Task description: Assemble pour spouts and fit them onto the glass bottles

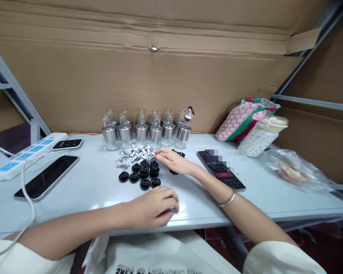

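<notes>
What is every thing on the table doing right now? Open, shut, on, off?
glass bottles: upright, one spout fitted.
black stoppers: loose, clustered.
metal spouts: loose pile.
right hand: open, fingertips at the pile.
left hand: curled on table edge.
timer phone: screen lit.
dark phone: screen off.
power strip: cable plugged in.

Left hand rests palm down, fingers loosely curled. Right hand reaches forward, fingers extended flat, arm outstretched, bangle on wrist.
</notes>
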Action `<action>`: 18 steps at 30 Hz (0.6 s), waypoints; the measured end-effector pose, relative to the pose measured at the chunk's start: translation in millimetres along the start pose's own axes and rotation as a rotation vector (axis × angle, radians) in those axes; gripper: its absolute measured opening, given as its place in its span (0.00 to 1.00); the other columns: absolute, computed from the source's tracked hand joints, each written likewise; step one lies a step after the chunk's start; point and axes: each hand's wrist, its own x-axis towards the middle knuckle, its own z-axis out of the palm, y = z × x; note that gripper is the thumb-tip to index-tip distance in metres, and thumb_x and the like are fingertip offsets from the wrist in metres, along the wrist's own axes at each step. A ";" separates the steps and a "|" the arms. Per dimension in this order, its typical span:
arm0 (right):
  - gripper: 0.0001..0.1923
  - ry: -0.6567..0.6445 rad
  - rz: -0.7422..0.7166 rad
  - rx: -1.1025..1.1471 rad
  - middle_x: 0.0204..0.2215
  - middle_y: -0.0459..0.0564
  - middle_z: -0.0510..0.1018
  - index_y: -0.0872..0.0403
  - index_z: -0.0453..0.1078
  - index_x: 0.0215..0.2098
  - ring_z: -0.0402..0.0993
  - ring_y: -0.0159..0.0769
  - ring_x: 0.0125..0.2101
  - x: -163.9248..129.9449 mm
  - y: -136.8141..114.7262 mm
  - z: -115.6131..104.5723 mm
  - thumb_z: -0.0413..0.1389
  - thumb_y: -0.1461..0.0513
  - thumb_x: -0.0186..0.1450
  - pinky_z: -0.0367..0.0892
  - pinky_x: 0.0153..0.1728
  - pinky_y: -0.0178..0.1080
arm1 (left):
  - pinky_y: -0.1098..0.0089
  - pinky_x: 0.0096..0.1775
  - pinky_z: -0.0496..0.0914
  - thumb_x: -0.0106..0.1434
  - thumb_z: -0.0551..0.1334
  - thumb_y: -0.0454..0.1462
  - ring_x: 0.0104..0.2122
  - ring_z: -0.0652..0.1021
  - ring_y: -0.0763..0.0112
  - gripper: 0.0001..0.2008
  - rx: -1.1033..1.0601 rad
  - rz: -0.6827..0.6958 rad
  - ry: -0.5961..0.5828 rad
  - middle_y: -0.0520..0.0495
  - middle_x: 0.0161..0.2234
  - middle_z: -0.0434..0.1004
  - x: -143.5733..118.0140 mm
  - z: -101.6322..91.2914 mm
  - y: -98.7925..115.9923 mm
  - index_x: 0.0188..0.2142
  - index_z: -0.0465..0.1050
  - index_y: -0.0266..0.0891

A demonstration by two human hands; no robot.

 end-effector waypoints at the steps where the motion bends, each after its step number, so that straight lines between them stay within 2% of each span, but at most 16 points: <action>1: 0.18 0.016 0.003 0.054 0.48 0.57 0.71 0.59 0.73 0.43 0.66 0.41 0.50 -0.3 0.0 -2.2 0.43 0.60 0.71 0.59 0.55 0.46 | 0.67 0.45 0.67 0.64 0.53 0.30 0.41 0.71 0.69 0.07 -0.005 0.020 0.017 0.45 0.42 0.71 -0.1 -0.3 0.1 0.40 0.67 0.37; 3: 0.15 0.062 0.015 0.157 0.47 0.56 0.70 0.57 0.74 0.42 0.67 0.39 0.48 -1.0 -0.4 -7.1 0.46 0.61 0.69 0.62 0.52 0.45 | 0.69 0.43 0.68 0.64 0.52 0.29 0.39 0.72 0.71 0.07 -0.011 0.074 0.094 0.46 0.40 0.72 -0.5 -2.3 0.6 0.41 0.66 0.37; 5: 0.11 0.136 0.037 0.264 0.45 0.54 0.70 0.55 0.74 0.41 0.68 0.38 0.46 -2.2 -1.6 -12.0 0.50 0.64 0.66 0.65 0.47 0.43 | 0.71 0.41 0.68 0.64 0.52 0.28 0.37 0.73 0.72 0.08 0.043 0.150 0.226 0.46 0.38 0.73 -1.6 -6.8 0.3 0.42 0.65 0.36; 7: 0.09 0.200 0.076 0.393 0.42 0.51 0.70 0.54 0.73 0.38 0.69 0.35 0.41 -3.7 -4.7 -15.9 0.54 0.66 0.61 0.67 0.42 0.40 | 0.70 0.39 0.68 0.63 0.52 0.27 0.36 0.73 0.71 0.10 0.181 0.241 0.362 0.46 0.37 0.73 -3.0 -13.9 -1.8 0.44 0.64 0.35; 9: 0.08 0.211 0.116 0.529 0.36 0.48 0.70 0.54 0.70 0.35 0.68 0.32 0.34 -5.3 -10.4 -18.3 0.59 0.65 0.56 0.67 0.36 0.37 | 0.68 0.39 0.67 0.62 0.52 0.25 0.37 0.73 0.70 0.12 0.360 0.293 0.461 0.45 0.38 0.73 -4.1 -22.4 -6.3 0.44 0.63 0.35; 11: 0.13 0.184 0.130 0.642 0.30 0.43 0.69 0.54 0.66 0.32 0.65 0.28 0.28 -6.7 -18.0 -19.6 0.64 0.64 0.51 0.65 0.32 0.34 | 0.66 0.40 0.67 0.62 0.53 0.25 0.40 0.73 0.68 0.13 0.503 0.259 0.546 0.44 0.39 0.73 -4.7 -30.6 -13.0 0.45 0.62 0.35; 13: 0.15 0.136 0.122 0.726 0.27 0.41 0.67 0.54 0.64 0.30 0.64 0.27 0.27 -8.0 -25.9 -19.9 0.66 0.62 0.51 0.64 0.31 0.33 | 0.65 0.42 0.67 0.63 0.55 0.27 0.42 0.72 0.67 0.13 0.587 0.168 0.613 0.43 0.41 0.72 -4.8 -37.1 -20.9 0.47 0.61 0.36; 16: 0.14 0.039 0.111 0.823 0.29 0.42 0.70 0.54 0.64 0.31 0.68 0.27 0.29 -9.8 -34.4 -19.5 0.65 0.59 0.54 0.66 0.34 0.35 | 0.63 0.44 0.69 0.65 0.57 0.32 0.45 0.72 0.64 0.14 0.623 0.036 0.657 0.42 0.45 0.69 -4.9 -42.3 -31.0 0.50 0.59 0.37; 18: 0.17 -0.008 0.114 0.890 0.31 0.44 0.73 0.54 0.63 0.33 0.71 0.29 0.31 -11.0 -36.9 -19.5 0.66 0.59 0.54 0.68 0.36 0.36 | 0.62 0.46 0.69 0.67 0.57 0.35 0.47 0.71 0.63 0.16 0.598 -0.005 0.643 0.42 0.46 0.69 -5.3 -43.4 -34.3 0.53 0.58 0.38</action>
